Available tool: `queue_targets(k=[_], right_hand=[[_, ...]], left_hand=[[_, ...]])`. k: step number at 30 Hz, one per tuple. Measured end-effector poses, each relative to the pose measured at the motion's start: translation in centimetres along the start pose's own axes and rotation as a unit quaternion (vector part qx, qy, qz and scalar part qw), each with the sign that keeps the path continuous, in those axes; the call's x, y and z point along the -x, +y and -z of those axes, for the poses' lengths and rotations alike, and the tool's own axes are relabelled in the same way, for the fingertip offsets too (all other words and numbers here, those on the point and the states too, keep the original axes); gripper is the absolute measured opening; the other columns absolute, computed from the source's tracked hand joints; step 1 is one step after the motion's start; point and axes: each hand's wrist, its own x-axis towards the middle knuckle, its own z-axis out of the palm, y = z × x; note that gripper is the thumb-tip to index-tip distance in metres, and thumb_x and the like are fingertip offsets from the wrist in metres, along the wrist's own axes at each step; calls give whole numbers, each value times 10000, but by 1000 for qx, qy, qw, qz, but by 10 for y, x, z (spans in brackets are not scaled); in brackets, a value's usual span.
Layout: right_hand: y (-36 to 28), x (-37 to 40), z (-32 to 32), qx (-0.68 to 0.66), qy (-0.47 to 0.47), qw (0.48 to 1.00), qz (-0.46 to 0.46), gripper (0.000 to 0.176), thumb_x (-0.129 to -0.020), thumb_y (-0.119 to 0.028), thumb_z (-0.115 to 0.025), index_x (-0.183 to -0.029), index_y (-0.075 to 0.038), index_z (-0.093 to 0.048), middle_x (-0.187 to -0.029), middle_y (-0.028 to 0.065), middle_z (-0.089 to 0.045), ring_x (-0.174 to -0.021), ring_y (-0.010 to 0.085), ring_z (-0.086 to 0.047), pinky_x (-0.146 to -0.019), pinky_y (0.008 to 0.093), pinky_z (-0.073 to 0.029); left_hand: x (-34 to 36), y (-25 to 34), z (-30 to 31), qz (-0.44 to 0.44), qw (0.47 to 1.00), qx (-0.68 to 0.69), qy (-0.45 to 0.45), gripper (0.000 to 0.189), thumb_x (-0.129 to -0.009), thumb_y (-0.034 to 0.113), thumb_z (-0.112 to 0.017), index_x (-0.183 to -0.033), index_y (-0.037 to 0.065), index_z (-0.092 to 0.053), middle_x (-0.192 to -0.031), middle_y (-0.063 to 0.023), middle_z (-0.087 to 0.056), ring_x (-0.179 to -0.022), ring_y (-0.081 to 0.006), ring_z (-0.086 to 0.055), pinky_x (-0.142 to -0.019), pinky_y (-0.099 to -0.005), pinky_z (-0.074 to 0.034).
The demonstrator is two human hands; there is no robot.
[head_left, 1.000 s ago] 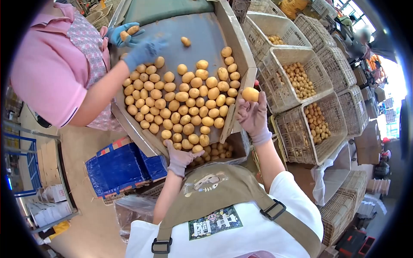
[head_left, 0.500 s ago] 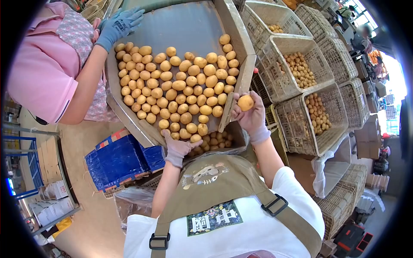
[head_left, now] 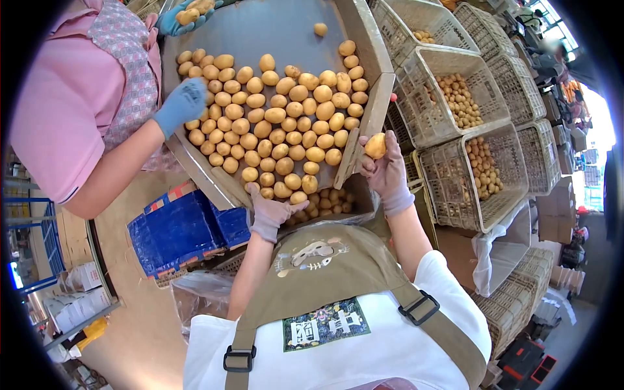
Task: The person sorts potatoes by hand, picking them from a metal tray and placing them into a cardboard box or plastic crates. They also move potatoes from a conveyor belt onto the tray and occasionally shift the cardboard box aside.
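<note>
Many round yellow-brown potatoes (head_left: 284,138) lie spread over the grey sorting tray (head_left: 273,36). My right hand (head_left: 390,172), in a pale glove, holds one potato (head_left: 376,146) at the tray's right corner. My left hand (head_left: 270,211), gloved too, rests at the tray's front opening with its fingers apart, beside the lowest potatoes and touching their edge. Nothing shows in its grip. Below the opening, more potatoes (head_left: 328,203) lie in a lined container between my hands.
At the left a co-worker in pink (head_left: 84,97) reaches over the tray with a blue-gloved hand (head_left: 183,107); the other glove (head_left: 179,21) holds potatoes. Crates (head_left: 455,188) with potatoes stand at the right. A blue-covered box (head_left: 175,234) is below left.
The co-worker's gloved hand has moved down onto the potatoes, and another holding potatoes has come into view. One potato now lies alone high on the tray. The potato in my right hand has turned.
</note>
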Motion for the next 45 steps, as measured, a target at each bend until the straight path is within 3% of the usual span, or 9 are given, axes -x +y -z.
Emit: queue_targets(k=[7,10,18,21,24,26,30,40,45], right_hand=[[10,-4,-21,340,23,937,77,457,-1033,-334,-567,-1361,-24,-497,-1233,70,-617,-935,157,-642,-844,268,-534],[24,-13,-27,698,-98,671,229,489,-982,-281,-613,-1405,-51,-527,-1437,213,-516,-1317,361,-517,-1090,371,-412],[64,-52,-30,871,-233,433,-7,401,-935,-368,-549,-1279,-184,-641,-1378,153,-572,-1192,361,-574,-1066,498,-375],[74,-50,-28,897,-204,328,215,448,-908,-399,-612,-1307,-198,-645,-1479,146,-492,-1290,411,-497,-1071,553,-354],[70,-49,-31,904,-269,327,57,410,-890,-432,-629,-1234,-218,-692,-1507,152,-464,-1364,386,-437,-1101,576,-315],[66,-69,-30,846,-182,500,1,398,-884,-460,-634,-1193,-222,-712,-1508,185,-454,-1414,375,-394,-1140,580,-276],[85,-42,-34,937,-224,266,22,576,-865,-544,-648,-1406,-359,-576,-1664,160,-164,-1511,492,-105,-1160,687,-166],[85,-45,-38,935,-212,282,-32,550,-852,-514,-665,-1373,-344,-616,-1688,157,-37,-1523,493,-20,-1189,653,-93],[97,-45,-28,918,-199,324,113,438,-852,-394,-676,-1272,-268,-675,-1552,178,-361,-1433,444,-303,-1150,628,-224]], left_hand=[[-3,2,4,-1,1000,-2,-8,1008,-836,877,-356,-1596,251,-141,-1658,-104,-171,-1476,-489,-213,-1035,-838,-192],[-1,0,2,-13,999,-19,-26,986,-851,882,-291,-1593,250,-148,-1646,-126,-201,-1461,-498,-247,-1053,-821,-200],[-5,0,14,-32,999,2,-35,1024,-830,866,-404,-1596,243,-129,-1646,-133,-174,-1471,-476,-223,-1048,-840,-171],[-7,-5,19,-35,998,46,-36,1080,-800,903,-380,-1599,214,-156,-1640,-126,-204,-1489,-431,-209,-1060,-818,-165],[-11,-10,15,-80,997,19,5,1091,-790,924,-330,-1598,204,-191,-1635,-119,-231,-1496,-399,-211,-1071,-781,-190],[4,-13,-9,-81,992,26,92,1083,-797,920,-316,-1597,201,-193,-1639,-120,-228,-1495,-395,-220,-1075,-771,-197],[-14,-9,23,-90,994,43,-39,1072,-801,905,-378,-1596,222,-152,-1644,-118,-219,-1497,-423,-210,-1119,-756,-146],[-20,-11,26,-76,994,73,-13,1019,-837,880,-336,-1595,226,-144,-1650,-124,-196,-1494,-455,-199,-1083,-809,-111],[-22,-12,30,-86,995,43,-2,1028,-831,893,-328,-1594,234,-129,-1647,-129,-193,-1484,-464,-222,-1072,-820,-133]])
